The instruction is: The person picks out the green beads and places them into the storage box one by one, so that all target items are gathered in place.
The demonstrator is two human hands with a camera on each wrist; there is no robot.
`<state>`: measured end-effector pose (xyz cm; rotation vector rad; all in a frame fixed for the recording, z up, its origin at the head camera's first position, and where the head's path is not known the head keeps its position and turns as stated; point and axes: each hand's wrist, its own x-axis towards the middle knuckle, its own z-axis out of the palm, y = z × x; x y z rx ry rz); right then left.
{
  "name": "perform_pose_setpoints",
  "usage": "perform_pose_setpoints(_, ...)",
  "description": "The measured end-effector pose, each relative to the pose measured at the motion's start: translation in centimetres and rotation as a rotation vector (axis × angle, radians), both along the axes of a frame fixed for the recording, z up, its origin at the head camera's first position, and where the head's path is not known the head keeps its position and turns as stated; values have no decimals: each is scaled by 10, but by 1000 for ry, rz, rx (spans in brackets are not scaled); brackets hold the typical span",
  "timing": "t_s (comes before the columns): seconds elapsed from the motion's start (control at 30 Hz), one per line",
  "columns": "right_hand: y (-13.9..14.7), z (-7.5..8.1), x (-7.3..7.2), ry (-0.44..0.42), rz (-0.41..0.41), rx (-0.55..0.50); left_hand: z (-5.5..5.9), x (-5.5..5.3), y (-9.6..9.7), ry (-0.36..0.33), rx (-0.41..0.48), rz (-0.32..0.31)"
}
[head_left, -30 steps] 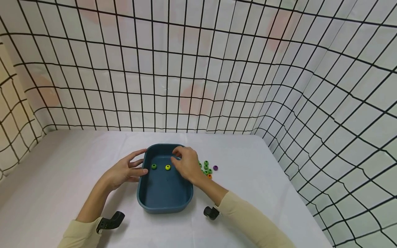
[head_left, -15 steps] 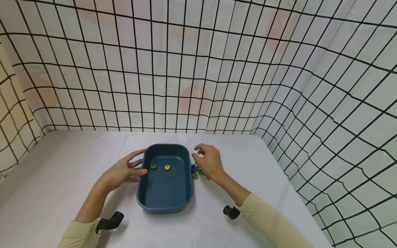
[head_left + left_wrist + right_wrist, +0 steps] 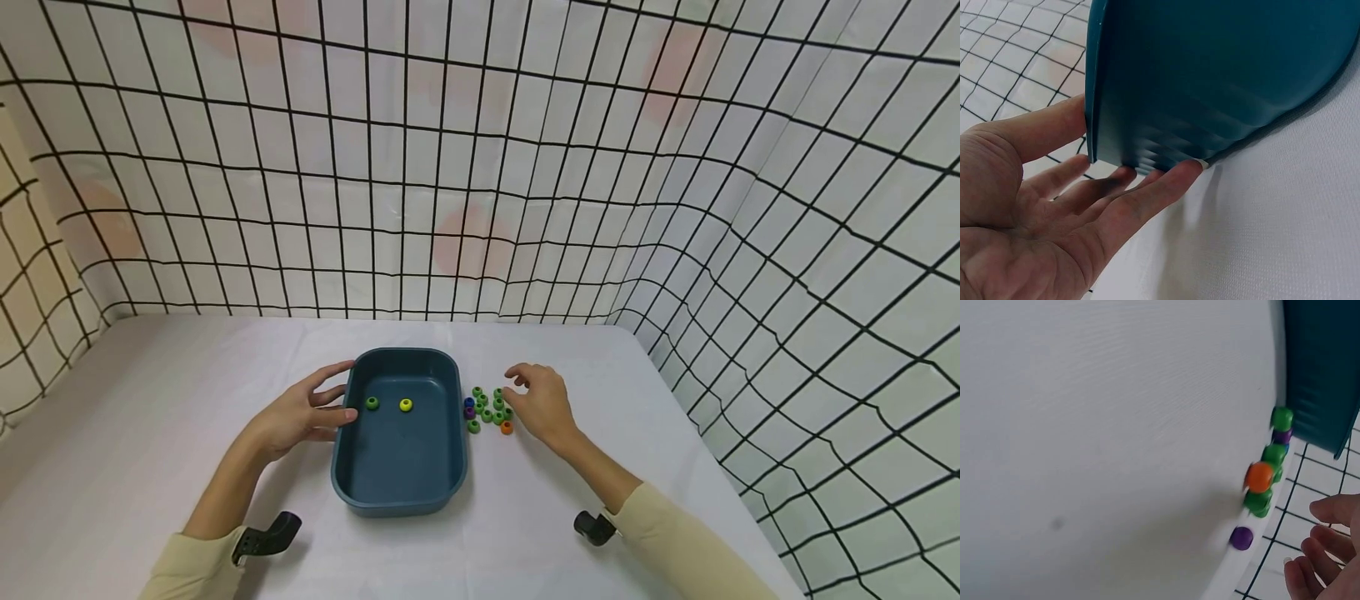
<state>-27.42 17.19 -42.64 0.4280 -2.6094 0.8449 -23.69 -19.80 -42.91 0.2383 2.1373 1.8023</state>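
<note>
The blue bin (image 3: 397, 467) is being supported by the white table (image 3: 510, 517); a green bead (image 3: 372, 403) and a yellow bead (image 3: 406, 405) are being contained inside. The bin's left wall is being touched by the left hand (image 3: 296, 421), fingers spread, nothing being gripped. Just beside the right wall, loose beads (image 3: 487, 416), mostly green, are lying bunched. An outlying purple bead (image 3: 1242, 538) is being hidden from the head view by the right hand (image 3: 543, 408), fingers loosely bent and parted, nothing visibly held; that hand is being cut off in the right wrist view. Behind, the backdrop is being crossed by black netting (image 3: 406, 127).
</note>
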Motion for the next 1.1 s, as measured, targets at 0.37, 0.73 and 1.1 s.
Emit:
perform_pose_setpoints(0.37, 19, -14, 2, -84, -55, 65, 2, 1, 1, -7, 3, -4)
perform_pose_setpoints(0.73, 25, -25, 4, -139, -54, 59, 1, 2, 1, -3, 3, 12)
perform_pose_setpoints(1.1, 26, -30, 2, -168, -63, 68, 0, 2, 1, 3, -10, 9)
